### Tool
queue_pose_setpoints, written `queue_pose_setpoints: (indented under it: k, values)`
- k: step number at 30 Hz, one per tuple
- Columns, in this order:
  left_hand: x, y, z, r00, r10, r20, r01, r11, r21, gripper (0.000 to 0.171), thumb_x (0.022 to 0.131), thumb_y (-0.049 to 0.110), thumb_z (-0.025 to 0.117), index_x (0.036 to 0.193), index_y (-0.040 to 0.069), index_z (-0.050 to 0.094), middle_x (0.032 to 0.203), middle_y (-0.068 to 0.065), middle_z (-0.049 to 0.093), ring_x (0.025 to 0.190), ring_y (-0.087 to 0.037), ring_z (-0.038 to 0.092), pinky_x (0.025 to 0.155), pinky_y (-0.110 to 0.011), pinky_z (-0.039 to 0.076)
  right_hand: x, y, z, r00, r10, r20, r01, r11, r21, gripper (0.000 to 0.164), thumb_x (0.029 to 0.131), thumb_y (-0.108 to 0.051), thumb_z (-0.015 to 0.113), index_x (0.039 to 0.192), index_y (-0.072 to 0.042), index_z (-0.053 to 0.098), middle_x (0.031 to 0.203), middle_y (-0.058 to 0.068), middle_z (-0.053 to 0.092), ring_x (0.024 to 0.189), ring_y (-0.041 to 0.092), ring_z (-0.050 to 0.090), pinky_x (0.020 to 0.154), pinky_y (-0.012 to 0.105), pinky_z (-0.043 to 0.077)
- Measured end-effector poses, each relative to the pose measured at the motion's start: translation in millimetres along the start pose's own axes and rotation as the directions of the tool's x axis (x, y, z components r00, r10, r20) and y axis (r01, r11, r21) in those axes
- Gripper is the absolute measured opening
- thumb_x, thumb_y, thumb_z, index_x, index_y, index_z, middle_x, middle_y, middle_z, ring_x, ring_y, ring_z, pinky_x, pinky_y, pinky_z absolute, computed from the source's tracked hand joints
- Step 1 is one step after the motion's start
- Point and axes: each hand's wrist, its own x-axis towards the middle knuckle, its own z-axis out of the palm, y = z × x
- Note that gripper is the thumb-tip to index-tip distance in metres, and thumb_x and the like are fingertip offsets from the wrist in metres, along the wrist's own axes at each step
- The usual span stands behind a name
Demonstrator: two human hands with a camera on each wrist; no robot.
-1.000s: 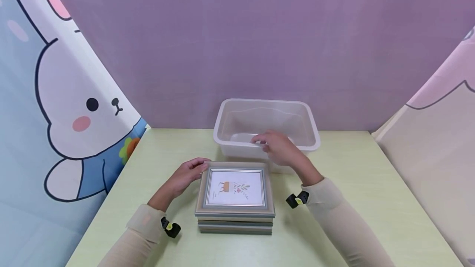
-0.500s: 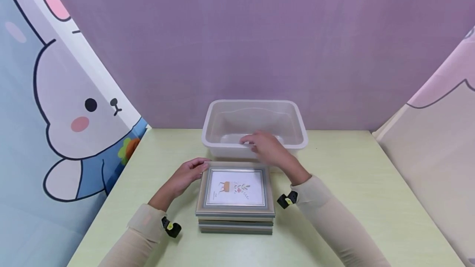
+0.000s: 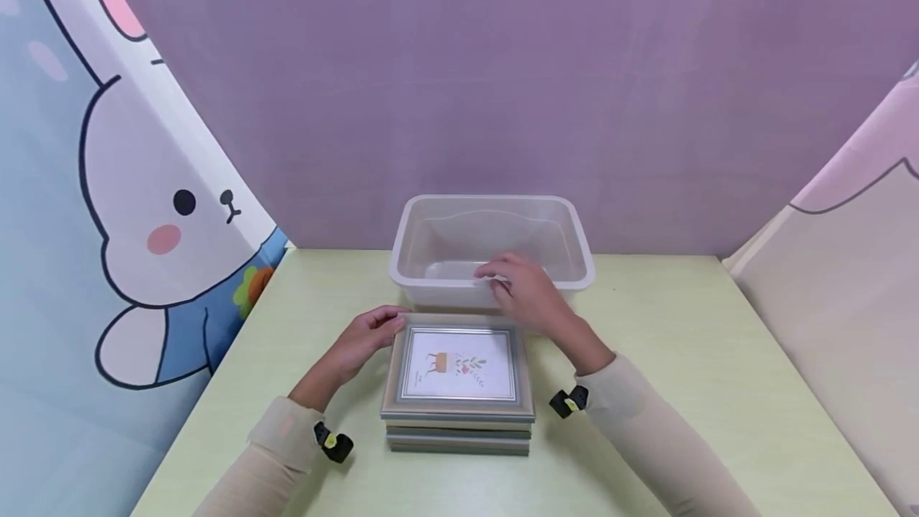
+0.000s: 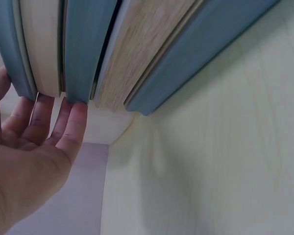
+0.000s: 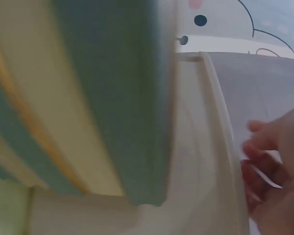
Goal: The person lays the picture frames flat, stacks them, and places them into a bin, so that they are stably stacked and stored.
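Observation:
A stack of several picture frames (image 3: 456,421) lies in front of me, the top one showing a small orange and floral print. My left hand (image 3: 366,341) rests at the stack's far left corner. In the left wrist view its fingertips (image 4: 78,110) touch the frames' blue and wood-coloured edges, the thumb beside the top frame. Behind the stack stands a whitish plastic tub (image 3: 424,283). My right hand (image 3: 527,290) hovers at the tub's front rim with loosely bent fingers and nothing between them. In the right wrist view the frames' edges (image 5: 117,98) blur close by.
Underneath is a pale green table (image 3: 689,389). A purple backdrop (image 3: 459,86) rises right behind the tub. A rabbit-printed cloth (image 3: 143,262) hangs at left and a pink and cream cloth (image 3: 847,301) at right.
The tub has slid left with my right hand on its rim, then stopped. My right hand has since come off the rim, a little to the right. The left hand stays at the stack.

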Motion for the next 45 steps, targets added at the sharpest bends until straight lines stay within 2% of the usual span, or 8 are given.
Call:
queue_pose_setpoints:
  k: [4,9,15,19,23,29,34,45]
  values:
    - [-3.4,0.0,2.7,1.0,0.01,-0.011,-0.01,1.0,0.019,0.053,0.103,0.047,0.058,0.144,0.014,0.055,0.146,-0.01,0.057,0.132,-0.025,0.057,0.108,-0.041,0.052,-17,5,2,0.98,-0.067,-0.186,0.077,0.996,0.048,0.021,0.093,0.0,0.06,0.096,-0.01,0.078,0.096,0.005,0.073,0.095,0.022,0.066,0.082,0.04,0.056]
    - [-11.6,-1.8,0.5,0.999,0.045,-0.007,-0.045,0.998,0.039,0.055,0.102,0.045,0.059,0.151,0.021,0.048,0.15,-0.011,0.053,0.137,-0.031,0.053,0.109,-0.044,0.052,-40,13,3,0.958,-0.131,-0.256,0.157,0.984,0.083,0.019,0.089,0.006,0.062,0.091,-0.007,0.077,0.09,0.004,0.071,0.079,0.015,0.064,0.066,0.03,0.055]
    - [-24.0,-8.4,-2.9,1.0,0.024,-0.003,-0.024,1.0,0.014,0.057,0.1,0.041,0.064,0.15,0.022,0.047,0.15,-0.011,0.053,0.134,-0.03,0.055,0.105,-0.04,0.055,-68,26,2,0.994,0.088,-0.066,-0.069,0.967,0.246,0.014,0.093,0.001,0.064,0.105,-0.004,0.071,0.094,0.004,0.069,0.08,0.009,0.059,0.067,0.025,0.056]
    - [-31.8,-12.4,-1.6,0.999,-0.002,0.046,0.002,1.0,-0.009,0.053,0.098,0.043,0.066,0.144,0.023,0.049,0.153,-0.01,0.049,0.134,-0.03,0.054,0.104,-0.04,0.055,-87,36,7,0.969,0.226,0.096,-0.245,0.919,0.31,0.018,0.096,-0.004,0.064,0.114,-0.004,0.066,0.106,0.007,0.068,0.09,0.015,0.064,0.076,0.024,0.058]
    - [-37.3,-14.8,-0.7,0.997,-0.001,0.083,0.003,1.0,-0.021,0.054,0.099,0.042,0.066,0.146,0.028,0.045,0.157,-0.011,0.044,0.137,-0.034,0.052,0.101,-0.042,0.057,-101,43,14,0.944,0.277,0.179,-0.327,0.855,0.401,0.024,0.097,-0.005,0.063,0.122,-0.003,0.061,0.115,0.013,0.066,0.098,0.022,0.066,0.08,0.028,0.06]
    - [-44.0,-17.7,-1.3,0.99,-0.001,0.14,0.007,0.999,-0.045,0.062,0.102,0.042,0.061,0.156,0.036,0.031,0.164,-0.012,0.032,0.142,-0.039,0.047,0.099,-0.046,0.058,-113,43,26,0.906,0.311,0.288,-0.423,0.676,0.603,0.03,0.099,0.001,0.056,0.128,0.003,0.049,0.124,0.026,0.056,0.102,0.029,0.064,0.081,0.039,0.063]
    - [-48.1,-19.1,-0.5,0.978,0.006,0.21,0.012,0.996,-0.085,0.066,0.105,0.035,0.056,0.16,0.04,0.02,0.169,-0.009,0.023,0.15,-0.041,0.035,0.101,-0.05,0.056,-127,49,31,0.894,0.284,0.347,-0.448,0.579,0.681,0.043,0.102,-0.009,0.059,0.142,-0.004,0.043,0.141,0.028,0.049,0.117,0.037,0.061,0.083,0.038,0.063]
    - [-48.8,-22.5,1.2,0.961,0.018,0.275,0.035,0.982,-0.185,0.072,0.106,0.026,0.055,0.161,0.044,0.013,0.171,-0.006,0.012,0.155,-0.043,0.021,0.102,-0.052,0.055,-146,53,43,0.884,0.234,0.404,-0.467,0.419,0.779,0.071,0.101,-0.012,0.061,0.161,-0.012,0.023,0.164,0.029,0.022,0.143,0.056,0.035,0.094,0.04,0.06]
